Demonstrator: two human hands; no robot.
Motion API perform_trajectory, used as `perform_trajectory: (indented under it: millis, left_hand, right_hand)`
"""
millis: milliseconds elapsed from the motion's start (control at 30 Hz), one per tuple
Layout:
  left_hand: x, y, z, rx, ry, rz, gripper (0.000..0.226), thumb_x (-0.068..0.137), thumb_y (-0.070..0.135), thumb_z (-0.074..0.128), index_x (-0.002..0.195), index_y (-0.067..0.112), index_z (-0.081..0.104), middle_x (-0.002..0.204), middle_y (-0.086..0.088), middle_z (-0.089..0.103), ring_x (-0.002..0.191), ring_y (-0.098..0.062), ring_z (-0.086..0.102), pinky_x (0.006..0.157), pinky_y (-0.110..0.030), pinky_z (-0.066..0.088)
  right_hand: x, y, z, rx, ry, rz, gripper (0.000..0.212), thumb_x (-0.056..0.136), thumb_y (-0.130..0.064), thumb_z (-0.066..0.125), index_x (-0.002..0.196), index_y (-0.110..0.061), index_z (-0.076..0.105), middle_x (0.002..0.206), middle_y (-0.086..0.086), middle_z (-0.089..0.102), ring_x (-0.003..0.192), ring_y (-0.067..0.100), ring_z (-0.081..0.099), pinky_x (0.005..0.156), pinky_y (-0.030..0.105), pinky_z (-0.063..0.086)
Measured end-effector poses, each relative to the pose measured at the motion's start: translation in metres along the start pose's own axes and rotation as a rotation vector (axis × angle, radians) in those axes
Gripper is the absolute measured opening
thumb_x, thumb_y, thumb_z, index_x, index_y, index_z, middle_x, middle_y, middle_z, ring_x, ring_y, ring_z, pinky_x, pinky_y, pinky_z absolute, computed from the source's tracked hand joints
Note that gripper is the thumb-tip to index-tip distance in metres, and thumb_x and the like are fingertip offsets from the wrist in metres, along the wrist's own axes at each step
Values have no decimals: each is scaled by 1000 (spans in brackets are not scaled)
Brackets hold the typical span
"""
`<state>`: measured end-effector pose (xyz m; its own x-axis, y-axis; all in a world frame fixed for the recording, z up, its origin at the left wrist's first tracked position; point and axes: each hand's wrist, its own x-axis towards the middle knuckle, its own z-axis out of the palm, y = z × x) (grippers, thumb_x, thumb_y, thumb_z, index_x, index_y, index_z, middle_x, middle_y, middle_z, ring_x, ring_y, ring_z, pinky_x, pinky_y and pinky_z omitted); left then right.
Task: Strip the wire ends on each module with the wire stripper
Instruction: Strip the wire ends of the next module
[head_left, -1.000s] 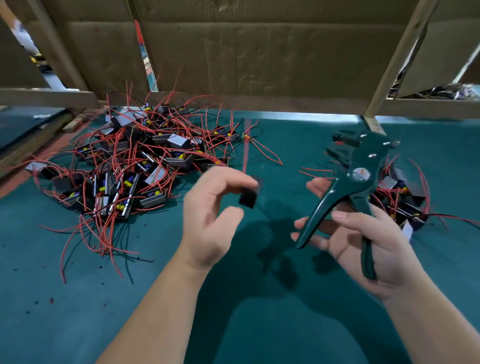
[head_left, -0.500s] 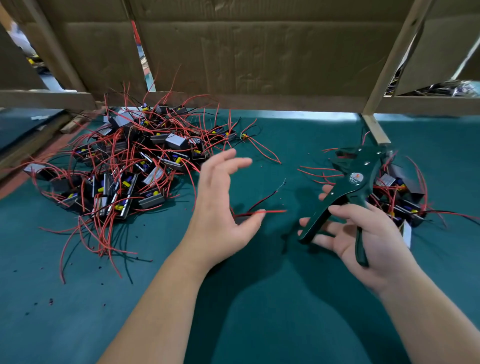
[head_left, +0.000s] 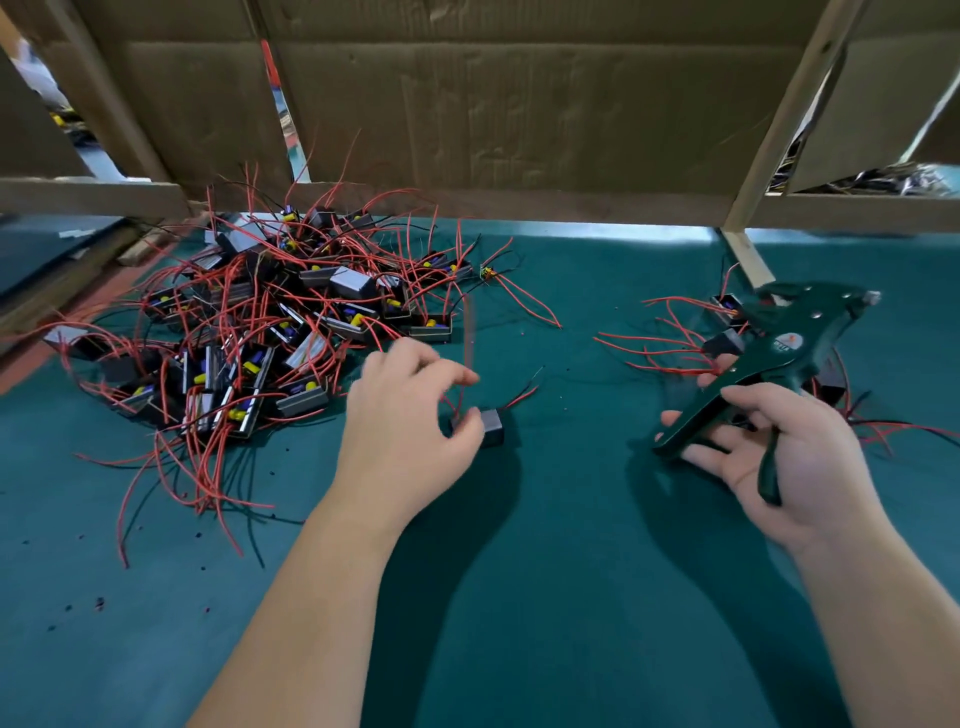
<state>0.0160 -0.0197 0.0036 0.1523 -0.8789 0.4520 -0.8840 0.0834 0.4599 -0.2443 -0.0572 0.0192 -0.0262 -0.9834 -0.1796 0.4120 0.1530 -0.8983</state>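
Covering the whole table is a green mat (head_left: 571, 597). At the back, along the top of the frame, stands a brown cardboard wall (head_left: 493, 104).

At centre left lies a big pile (head_left: 270, 332) of black modules with red wires, too many to count. A small pile (head_left: 726, 312) sits at right, partly hidden, so only a few modules show there. That makes two piles.

Two hands are in view. The left hand (head_left: 410, 431) is at the middle of the frame. Its thumb touches one lone module (head_left: 492, 427) that lies on the mat, and its fingers bend above it. They are blurred, so it cannot be told if the hand has a hold on it.

The right hand (head_left: 800, 457), at right, grips the one wire stripper (head_left: 779, 348). The thumb lies over one handle and the fingers curl under. The handles are spread apart.

The step looks like picking up a module to work on. Next, the left hand would need a firm hold on it. Then it would need to bring one red wire end over to the tool's mouth, so the right hand can squeeze.
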Motion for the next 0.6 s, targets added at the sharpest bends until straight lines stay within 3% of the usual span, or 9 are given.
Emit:
perform_trajectory:
  millis: [100, 167, 233, 300, 333, 400, 433, 500, 600]
  left_hand:
    - [-2, 7, 3, -34, -63, 123, 32, 72, 7, 65, 95, 29, 64, 105, 14, 56, 102, -11, 46, 86, -27, 23]
    - [-2, 12, 4, -122, -1, 131, 44, 70, -2, 65, 107, 20, 59, 113, 7, 56, 108, -15, 50, 97, -39, 34]
    - [0, 18, 0, -181, 280, 125, 54, 67, -7, 68, 117, 4, 52, 121, -8, 52, 115, -26, 49, 95, -50, 41]
    - [-3, 25, -4, -186, 599, 253, 49, 71, -6, 66, 117, 2, 48, 119, -8, 51, 114, -25, 48, 92, -47, 43]
    - [-8, 31, -3, -209, 644, 386, 43, 75, -4, 62, 115, 4, 48, 115, -6, 52, 109, -24, 50, 90, -42, 44]
    - [-16, 43, 5, -305, 433, 551, 32, 81, 0, 55, 112, 7, 50, 107, -5, 54, 98, -24, 54, 89, -32, 44]
    - [-17, 48, 12, -308, 269, 530, 31, 83, 2, 53, 113, 7, 53, 107, -6, 55, 97, -25, 55, 89, -31, 45]
    - [-14, 53, 23, -181, 15, 305, 33, 88, 7, 51, 120, 4, 55, 114, -10, 58, 104, -29, 55, 94, -35, 44]
    - [-1, 38, 28, 108, -186, -57, 41, 93, 22, 48, 132, 10, 49, 128, -9, 54, 119, -28, 48, 101, -35, 33]
  right_hand:
    - [-5, 2, 6, 47, -88, 56, 23, 91, -3, 41, 108, -9, 57, 94, 9, 62, 76, 41, 69, 60, 49, 58]
    - [-9, 5, 10, 46, -132, 82, 28, 91, -4, 40, 113, -8, 57, 99, 10, 64, 75, 40, 69, 61, 50, 58]
    - [-12, 7, 14, 38, -157, 93, 30, 91, -3, 40, 115, -8, 57, 100, 11, 65, 74, 40, 68, 61, 50, 57]
    - [-14, 8, 17, 28, -175, 97, 30, 91, -1, 39, 115, -7, 58, 100, 12, 65, 73, 40, 68, 59, 50, 57]
    - [-15, 9, 17, 25, -186, 98, 30, 91, -1, 40, 114, -7, 58, 101, 13, 65, 73, 40, 68, 59, 50, 57]
    - [-16, 9, 19, 19, -210, 101, 31, 87, -1, 43, 114, -6, 58, 103, 15, 65, 73, 41, 67, 60, 51, 57]
    - [-17, 9, 20, 15, -221, 105, 34, 82, -3, 47, 115, -6, 58, 104, 17, 64, 74, 41, 66, 62, 52, 57]
    - [-18, 10, 22, 16, -234, 117, 39, 77, -6, 51, 115, -5, 58, 104, 18, 65, 74, 41, 66, 62, 52, 56]
    - [-20, 12, 22, 15, -230, 125, 31, 88, -1, 42, 114, -5, 59, 102, 18, 65, 73, 42, 66, 60, 52, 55]
